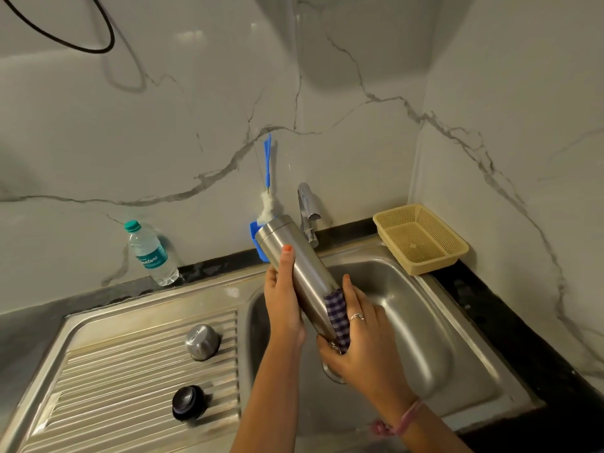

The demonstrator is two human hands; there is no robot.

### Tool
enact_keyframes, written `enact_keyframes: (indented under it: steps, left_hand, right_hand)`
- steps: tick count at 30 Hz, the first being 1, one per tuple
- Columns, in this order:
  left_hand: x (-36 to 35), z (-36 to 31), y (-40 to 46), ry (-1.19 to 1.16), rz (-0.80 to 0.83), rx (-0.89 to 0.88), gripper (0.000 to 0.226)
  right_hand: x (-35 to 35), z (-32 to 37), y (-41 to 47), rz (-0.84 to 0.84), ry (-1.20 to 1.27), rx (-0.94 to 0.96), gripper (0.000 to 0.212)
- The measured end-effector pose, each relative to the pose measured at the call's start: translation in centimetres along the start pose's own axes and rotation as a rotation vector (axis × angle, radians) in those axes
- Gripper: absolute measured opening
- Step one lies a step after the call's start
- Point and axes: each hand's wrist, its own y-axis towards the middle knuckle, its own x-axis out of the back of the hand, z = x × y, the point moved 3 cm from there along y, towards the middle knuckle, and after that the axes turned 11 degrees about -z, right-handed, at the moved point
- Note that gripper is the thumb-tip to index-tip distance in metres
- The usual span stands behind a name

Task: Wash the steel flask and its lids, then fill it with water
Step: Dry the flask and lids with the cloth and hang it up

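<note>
The left hand (283, 305) is gripping the middle of the long cylindrical steel flask (295, 266), which is tilting over the steel sink basin (421, 322). The right hand (362, 338) is pressing a blue checked cloth (336, 310) around its lower end. The round steel lid (202, 341) and the black inner lid (189, 403) are lying on the ribbed drainboard (130, 371), well apart from both hands.

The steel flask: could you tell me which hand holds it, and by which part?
Left hand grips the steel flask mid-body; right hand wraps a checked cloth round its lower end.
</note>
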Motion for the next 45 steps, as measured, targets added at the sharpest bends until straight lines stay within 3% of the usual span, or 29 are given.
enact_keyframes:
  steps: [6,10,13,16,21,24,28,33,37,38,42,45]
  left_hand:
    - [0.3,-0.3,0.2,-0.105,0.014,0.025,0.088]
    - [0.4,-0.4,-0.2,-0.147,0.118,0.104,0.067]
    - [0.1,-0.2,-0.9,-0.088,0.18,0.033,0.061]
    - [-0.1,0.7,-1.6,-0.047,0.199,0.074,0.052]
    - [0.0,1.6,-1.5,-0.041,0.131,0.114,0.069]
    - [0.5,1.2,-0.4,-0.105,0.079,0.054,0.069]
    - [2.2,0.8,1.5,-0.19,-0.041,0.109,0.098]
    - [2.6,1.4,0.8,-0.223,-0.085,0.115,0.077]
    - [1.9,2.4,0.1,-0.177,-0.062,0.178,0.118]
    - [1.9,2.6,0.1,-0.173,-0.042,0.185,0.119]
    - [1.5,2.8,-0.6,-0.21,0.127,0.163,0.074]
    - [1.1,3.2,-1.7,-0.214,0.231,0.167,0.078]
  right_hand:
    - [-0.2,1.4,1.8,0.124,0.061,0.106,0.096]
    - [0.4,3.1,5.5,0.225,0.383,-0.037,0.079]
    - [-0.4,4.1,8.7,0.199,0.379,-0.055,0.077]
    - [-1.4,4.3,12.7,0.144,0.388,-0.117,0.086]
    - [-1.3,5.8,14.3,0.199,0.327,-0.064,0.079]
    - [-1.2,5.0,9.7,0.239,0.3,0.006,0.072]
    - [-0.8,1.9,2.3,0.277,0.198,0.059,0.068]
    - [-1.3,0.3,-0.3,0.252,0.184,0.017,0.067]
    - [-0.9,0.6,0.9,0.195,0.1,0.063,0.074]
    - [-0.8,0.8,1.2,0.195,0.098,0.07,0.077]
    - [-0.9,2.0,3.6,0.212,0.3,-0.07,0.068]
    - [-1.5,3.2,7.7,0.149,0.526,-0.161,0.052]
